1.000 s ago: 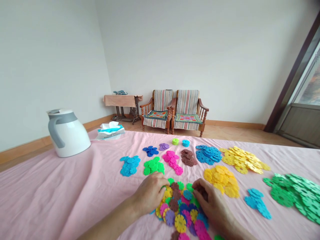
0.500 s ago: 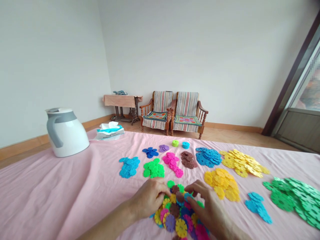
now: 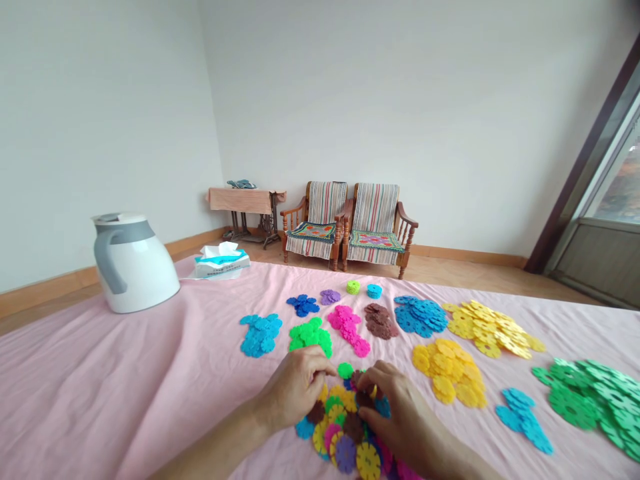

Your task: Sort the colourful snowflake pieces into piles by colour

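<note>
The two hands are apart, both low over a mixed heap of flower-shaped, notched plastic discs (image 3: 345, 430) in many colours, which lies between and below them on a pink cloth (image 3: 210, 373). The left hand (image 3: 295, 383) is loosely curled at the heap's left edge, thumb beneath the forefinger; whether it pinches anything cannot be told. The right hand (image 3: 400, 407) arches over the heap's right side, thumb and forefinger parted, with a dark brown plastic disc (image 3: 365, 400) showing between them; whether it is gripped or merely lies beneath is unclear.

Just beyond the left hand is a pile of bright green flower-shaped discs (image 3: 311, 335), with a light-blue pile (image 3: 261, 335) to its left. Ahead of the gap between the hands lies a magenta pile (image 3: 347, 327). Right of the right hand are a yellow-orange pile (image 3: 450, 372), a small sky-blue cluster (image 3: 523, 419) and, farther off, large green discs (image 3: 575, 403).
</note>
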The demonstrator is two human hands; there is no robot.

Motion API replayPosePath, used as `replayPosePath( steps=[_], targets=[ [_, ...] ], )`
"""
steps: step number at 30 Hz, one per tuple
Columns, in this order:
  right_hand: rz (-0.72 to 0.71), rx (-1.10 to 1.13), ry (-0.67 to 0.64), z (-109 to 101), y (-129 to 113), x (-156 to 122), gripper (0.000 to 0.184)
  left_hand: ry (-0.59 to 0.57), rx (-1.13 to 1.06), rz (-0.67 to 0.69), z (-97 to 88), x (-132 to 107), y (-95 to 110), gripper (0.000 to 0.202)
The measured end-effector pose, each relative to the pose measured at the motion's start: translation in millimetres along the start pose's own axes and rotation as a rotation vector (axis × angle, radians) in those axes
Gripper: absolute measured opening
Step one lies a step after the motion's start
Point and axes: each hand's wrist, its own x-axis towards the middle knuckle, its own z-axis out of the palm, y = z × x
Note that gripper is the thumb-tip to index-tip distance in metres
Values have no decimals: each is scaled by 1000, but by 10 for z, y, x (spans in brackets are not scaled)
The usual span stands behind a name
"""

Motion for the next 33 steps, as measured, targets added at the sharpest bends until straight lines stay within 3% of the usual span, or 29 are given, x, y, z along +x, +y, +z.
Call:
replayPosePath(
  steps=[11, 16, 20, 28, 33],
  targets=[
    [24, -30, -12, 18, -26, -87, 16, 15, -8, 4, 19, -2, -35, 36],
    [12, -81, 52, 9, -9, -101, 10, -9, -18, 9, 21, -6, -31, 36],
    [1, -101, 28, 4, 1, -104, 26, -32, -37, 28, 39, -17, -24, 36],
    [43, -138, -9, 40, -27, -109, 11, -33, -42, 20, 36, -21, -23, 36],
    [-42, -180, -26, 31, -24, -121, 10, -29, -38, 18, 45, -20, -28, 36]
  ],
)
